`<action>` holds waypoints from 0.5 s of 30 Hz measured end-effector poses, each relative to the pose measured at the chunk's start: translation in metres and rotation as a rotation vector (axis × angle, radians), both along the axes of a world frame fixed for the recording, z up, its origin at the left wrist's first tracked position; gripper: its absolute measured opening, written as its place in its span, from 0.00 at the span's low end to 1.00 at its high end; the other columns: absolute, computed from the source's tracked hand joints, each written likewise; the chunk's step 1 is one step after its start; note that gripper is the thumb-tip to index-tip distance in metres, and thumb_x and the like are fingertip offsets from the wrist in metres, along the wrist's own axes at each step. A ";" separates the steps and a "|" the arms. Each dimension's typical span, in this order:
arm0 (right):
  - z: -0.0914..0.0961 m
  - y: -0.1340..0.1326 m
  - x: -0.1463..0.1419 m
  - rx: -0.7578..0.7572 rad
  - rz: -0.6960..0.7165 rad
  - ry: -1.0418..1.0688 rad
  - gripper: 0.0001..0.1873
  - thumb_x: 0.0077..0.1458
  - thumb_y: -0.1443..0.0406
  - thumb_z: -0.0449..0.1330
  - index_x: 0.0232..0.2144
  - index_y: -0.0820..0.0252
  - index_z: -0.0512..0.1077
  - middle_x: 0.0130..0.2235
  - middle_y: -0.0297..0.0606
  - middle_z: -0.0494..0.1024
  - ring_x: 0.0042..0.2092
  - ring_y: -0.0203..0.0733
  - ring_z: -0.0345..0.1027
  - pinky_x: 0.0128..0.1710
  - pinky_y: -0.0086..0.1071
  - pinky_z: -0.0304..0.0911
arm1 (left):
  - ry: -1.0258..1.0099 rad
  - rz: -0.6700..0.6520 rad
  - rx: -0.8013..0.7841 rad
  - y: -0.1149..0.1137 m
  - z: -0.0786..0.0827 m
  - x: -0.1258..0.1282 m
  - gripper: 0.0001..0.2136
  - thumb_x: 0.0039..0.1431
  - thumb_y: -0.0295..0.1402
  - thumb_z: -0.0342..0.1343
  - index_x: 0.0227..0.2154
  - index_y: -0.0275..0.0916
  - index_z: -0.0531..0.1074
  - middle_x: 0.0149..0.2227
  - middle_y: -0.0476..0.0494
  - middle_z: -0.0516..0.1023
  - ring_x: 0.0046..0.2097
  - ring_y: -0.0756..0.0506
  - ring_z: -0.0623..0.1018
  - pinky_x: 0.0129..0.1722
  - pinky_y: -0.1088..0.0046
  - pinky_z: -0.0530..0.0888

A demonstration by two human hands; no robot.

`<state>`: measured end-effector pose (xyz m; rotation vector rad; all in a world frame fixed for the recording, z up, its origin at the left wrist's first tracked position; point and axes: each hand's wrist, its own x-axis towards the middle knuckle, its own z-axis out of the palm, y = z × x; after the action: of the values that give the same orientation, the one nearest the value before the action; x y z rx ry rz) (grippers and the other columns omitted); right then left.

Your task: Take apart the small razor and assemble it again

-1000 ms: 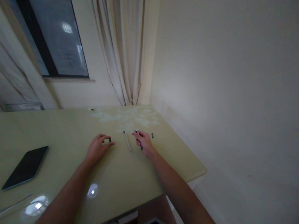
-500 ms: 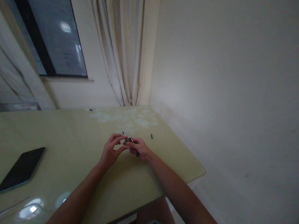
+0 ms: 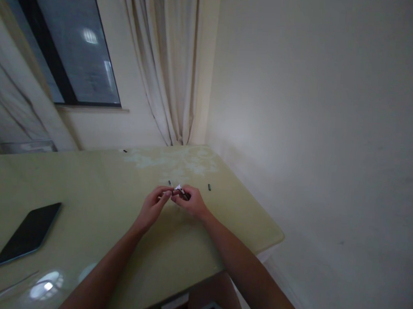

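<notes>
My left hand (image 3: 153,206) and my right hand (image 3: 194,203) meet above the table (image 3: 173,263), fingertips nearly touching. Between them is a small silver and dark object (image 3: 179,189), too small to name. The right hand's fingers are closed round its dark part. With thumb and fingertips, the left hand pinches at its left end, partly hiding it. Just beyond the fingers lies a small thin dark and pale piece (image 3: 170,183). A short dark stick-like piece (image 3: 209,187) lies to the right of my hands.
A black tablet-like slab (image 3: 28,233) lies on the left of the table. Near the back edge is a tiny dark piece (image 3: 125,150). A thin cable (image 3: 7,289) crosses the lower left. The wall (image 3: 297,131) borders the right side; a curtain (image 3: 172,69) hangs behind.
The left thumb has come up against the fingers at the object. The right hand has turned and risen slightly, and the object's silver part is tilted differently. The pieces on the table stay put.
</notes>
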<state>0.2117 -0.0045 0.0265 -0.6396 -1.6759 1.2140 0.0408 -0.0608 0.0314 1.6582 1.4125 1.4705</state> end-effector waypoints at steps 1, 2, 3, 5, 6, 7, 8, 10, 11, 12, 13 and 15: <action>0.001 0.000 0.001 0.077 -0.041 -0.020 0.14 0.50 0.55 0.72 0.32 0.59 0.80 0.27 0.30 0.68 0.27 0.33 0.56 0.27 0.28 0.50 | -0.017 -0.021 -0.061 0.000 0.001 0.000 0.25 0.61 0.56 0.56 0.42 0.39 0.81 0.36 0.43 0.80 0.35 0.45 0.75 0.34 0.71 0.72; 0.001 0.000 0.003 0.143 -0.073 -0.038 0.12 0.51 0.56 0.72 0.32 0.59 0.80 0.28 0.31 0.68 0.28 0.34 0.57 0.27 0.28 0.51 | -0.033 -0.040 -0.114 -0.001 0.002 -0.001 0.25 0.60 0.57 0.56 0.41 0.38 0.82 0.32 0.45 0.79 0.33 0.46 0.74 0.33 0.72 0.71; 0.001 0.000 0.004 0.197 -0.097 -0.056 0.11 0.52 0.57 0.71 0.31 0.58 0.79 0.29 0.32 0.69 0.28 0.34 0.57 0.27 0.28 0.52 | -0.049 -0.057 -0.154 -0.001 0.003 -0.001 0.26 0.59 0.58 0.57 0.40 0.38 0.82 0.30 0.46 0.78 0.32 0.46 0.73 0.32 0.72 0.70; 0.000 0.001 0.007 0.284 -0.118 -0.102 0.08 0.54 0.59 0.70 0.31 0.57 0.78 0.31 0.33 0.68 0.29 0.35 0.57 0.28 0.28 0.53 | -0.086 -0.087 -0.196 -0.002 0.004 -0.001 0.26 0.57 0.58 0.59 0.39 0.38 0.83 0.28 0.47 0.77 0.31 0.47 0.72 0.32 0.73 0.69; 0.000 0.001 0.008 0.322 -0.119 -0.128 0.07 0.55 0.60 0.69 0.31 0.57 0.77 0.32 0.34 0.68 0.29 0.35 0.58 0.28 0.28 0.53 | -0.107 -0.098 -0.207 -0.002 0.003 -0.001 0.26 0.55 0.57 0.60 0.39 0.38 0.83 0.28 0.47 0.76 0.31 0.48 0.71 0.32 0.73 0.68; 0.000 0.001 0.010 0.358 -0.118 -0.153 0.06 0.56 0.61 0.68 0.32 0.57 0.77 0.32 0.34 0.69 0.30 0.36 0.58 0.29 0.28 0.54 | -0.128 -0.109 -0.221 -0.002 0.002 -0.001 0.26 0.54 0.57 0.61 0.39 0.37 0.83 0.28 0.47 0.76 0.31 0.48 0.71 0.32 0.74 0.68; 0.000 0.001 0.011 0.390 -0.115 -0.175 0.05 0.57 0.61 0.67 0.32 0.56 0.77 0.33 0.34 0.69 0.30 0.36 0.59 0.30 0.28 0.55 | -0.148 -0.122 -0.237 -0.002 0.000 -0.001 0.26 0.54 0.57 0.62 0.40 0.37 0.83 0.28 0.47 0.76 0.31 0.48 0.71 0.32 0.74 0.68; 0.001 0.001 0.013 0.440 -0.109 -0.215 0.04 0.59 0.62 0.66 0.33 0.55 0.77 0.34 0.35 0.70 0.32 0.37 0.62 0.32 0.28 0.57 | -0.181 -0.150 -0.272 0.000 -0.004 -0.003 0.27 0.54 0.57 0.63 0.41 0.37 0.83 0.29 0.46 0.76 0.31 0.48 0.71 0.33 0.74 0.69; 0.002 0.000 0.014 0.458 -0.108 -0.233 0.03 0.59 0.62 0.65 0.33 0.54 0.77 0.34 0.35 0.70 0.33 0.38 0.63 0.33 0.28 0.58 | -0.196 -0.164 -0.286 0.000 -0.007 -0.004 0.27 0.54 0.57 0.62 0.42 0.36 0.82 0.30 0.46 0.76 0.32 0.48 0.71 0.33 0.74 0.69; 0.004 -0.001 0.015 0.473 -0.107 -0.249 0.03 0.59 0.62 0.65 0.34 0.54 0.77 0.34 0.35 0.71 0.34 0.38 0.63 0.35 0.28 0.59 | -0.209 -0.177 -0.297 0.001 -0.009 -0.005 0.27 0.55 0.57 0.62 0.42 0.36 0.82 0.30 0.45 0.76 0.32 0.48 0.71 0.33 0.73 0.69; 0.005 -0.002 0.016 0.487 -0.107 -0.261 0.03 0.60 0.62 0.65 0.34 0.54 0.77 0.35 0.35 0.71 0.34 0.38 0.64 0.36 0.28 0.59 | -0.221 -0.190 -0.305 0.002 -0.010 -0.006 0.27 0.55 0.56 0.63 0.42 0.36 0.82 0.30 0.45 0.76 0.32 0.48 0.71 0.34 0.74 0.68; 0.007 -0.003 0.016 0.500 -0.105 -0.270 0.04 0.60 0.61 0.64 0.34 0.54 0.78 0.35 0.36 0.72 0.36 0.39 0.66 0.37 0.29 0.60 | -0.245 -0.213 -0.317 0.002 -0.012 -0.008 0.26 0.54 0.56 0.64 0.43 0.36 0.82 0.31 0.45 0.76 0.32 0.49 0.70 0.33 0.74 0.68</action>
<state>0.2276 -0.0080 0.0331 -0.5832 -2.0439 0.6114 0.0330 -0.0588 0.0196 1.3369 1.2191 1.2113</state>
